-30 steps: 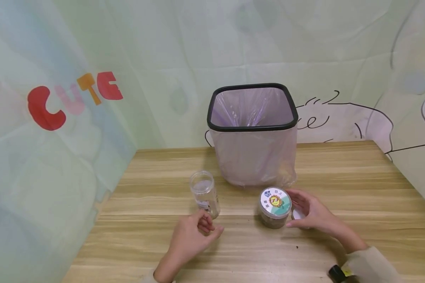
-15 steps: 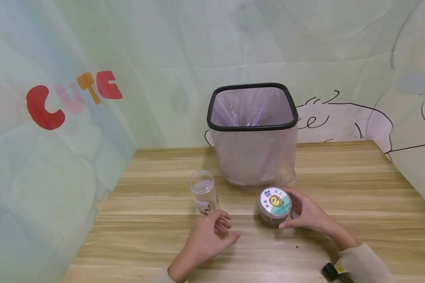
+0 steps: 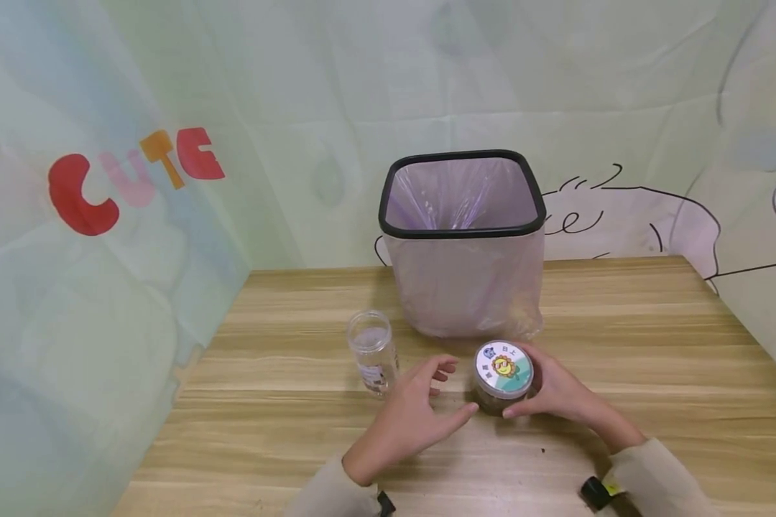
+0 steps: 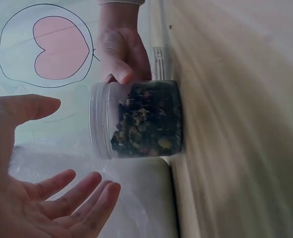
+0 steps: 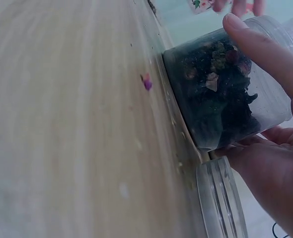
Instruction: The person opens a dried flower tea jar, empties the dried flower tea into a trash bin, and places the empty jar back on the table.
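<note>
Standing near the middle of the wooden tabletop, a short round jar of dark dried petals is held by the right hand, its fingers curled round the clear plastic wall. The left hand, seen half a second ago nearer the tabletop's front edge beside an empty clear bottle, has been brought across to the jar; its fingers are spread and relaxed, just short of the plastic, with nothing gripped. A two-handed hold on the jar appears to be in preparation. The jar's flat lid bears a printed sunflower sticker. A ridged, clear cap lies beside the jar, under the right palm. Toward the back edge stands a square bin, black-rimmed and lined with thin, glossy lilac film.
</note>
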Motion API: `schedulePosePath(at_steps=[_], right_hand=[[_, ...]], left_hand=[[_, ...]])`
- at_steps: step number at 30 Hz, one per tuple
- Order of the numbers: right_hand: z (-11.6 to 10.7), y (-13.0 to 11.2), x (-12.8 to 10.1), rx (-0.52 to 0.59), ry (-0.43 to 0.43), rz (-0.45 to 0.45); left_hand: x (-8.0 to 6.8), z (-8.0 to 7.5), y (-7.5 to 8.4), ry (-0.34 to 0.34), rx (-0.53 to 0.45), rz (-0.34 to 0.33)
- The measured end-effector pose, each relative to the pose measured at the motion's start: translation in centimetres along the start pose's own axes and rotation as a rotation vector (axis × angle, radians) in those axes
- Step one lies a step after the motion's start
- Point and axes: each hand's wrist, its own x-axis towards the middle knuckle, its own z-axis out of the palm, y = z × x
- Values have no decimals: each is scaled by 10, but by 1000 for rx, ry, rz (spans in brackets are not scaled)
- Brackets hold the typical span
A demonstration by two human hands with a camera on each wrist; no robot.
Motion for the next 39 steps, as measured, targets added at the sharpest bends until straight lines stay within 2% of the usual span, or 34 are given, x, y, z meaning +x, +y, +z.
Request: schedulePosePath(at_steps=[3,5,10,18,22,29,39], right_hand=[[0,0,1,-106,13,15],[0,0,2,-129,11,17],[0,0,2,-118,0,26],[1,-1,3,-74,-3,5],[2,0,3,-59,-16,10],[3,0,3,-73,-20,7],[1,0,4,-32,-37,7]], left_hand=[[11,3,4,-15,32,10],[17,6,5,-20,70,27],[30,13,8,-34,163,74],[51,23,11,-66,257,174],[55,28,12,-88,298,191],[58,33,14,-106,273,180],[66,32,18,-115,419,286]])
